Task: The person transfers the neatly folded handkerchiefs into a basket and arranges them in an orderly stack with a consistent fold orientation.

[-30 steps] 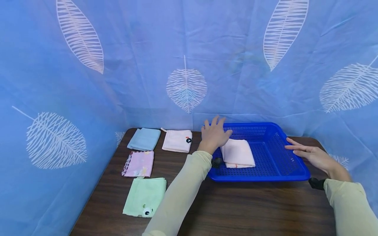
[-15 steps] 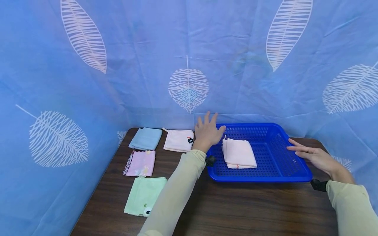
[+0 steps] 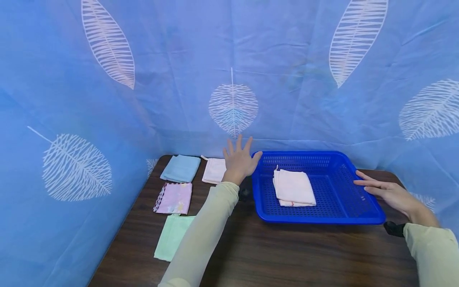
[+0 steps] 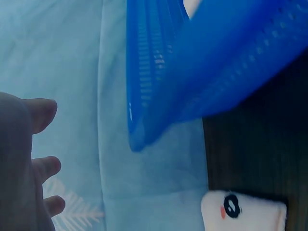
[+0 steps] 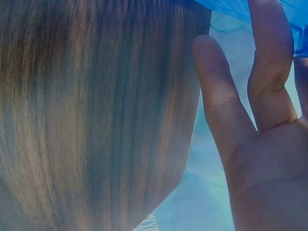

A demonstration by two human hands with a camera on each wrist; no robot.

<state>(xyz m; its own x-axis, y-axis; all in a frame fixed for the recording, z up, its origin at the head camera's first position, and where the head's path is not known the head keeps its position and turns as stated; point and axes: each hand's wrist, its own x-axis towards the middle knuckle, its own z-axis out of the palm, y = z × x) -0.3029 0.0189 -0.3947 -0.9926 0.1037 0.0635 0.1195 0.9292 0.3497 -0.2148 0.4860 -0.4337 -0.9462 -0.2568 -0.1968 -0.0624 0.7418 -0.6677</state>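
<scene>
A blue perforated basket (image 3: pixel 319 220) is at the table's right half, with a folded pale pink cloth (image 3: pixel 295 187) inside it. My left hand (image 3: pixel 238 162), fingers spread and holding nothing, hovers left of the basket's far left corner. It partly covers a folded white cloth (image 3: pixel 214 171); the left wrist view shows a black round patch on that cloth (image 4: pixel 257 214). At the basket's right wall is my right hand (image 3: pixel 398 197), fingers extended against the outer side. In the right wrist view its fingers (image 5: pixel 272 72) lie in front of the basket's edge.
On the left of the brown table (image 3: pixel 305 259) lie a folded light blue cloth (image 3: pixel 181 168), a pink cloth (image 3: pixel 175 198) with a checked edge, and a green cloth (image 3: pixel 172 237) partly behind my left sleeve. A blue curtain (image 3: pixel 287 79) with white leaf prints hangs behind and at the sides.
My left hand has moved left, from over the basket's left side towards the white cloth. The right hand stays at the basket's right side. The whole view has shifted slightly.
</scene>
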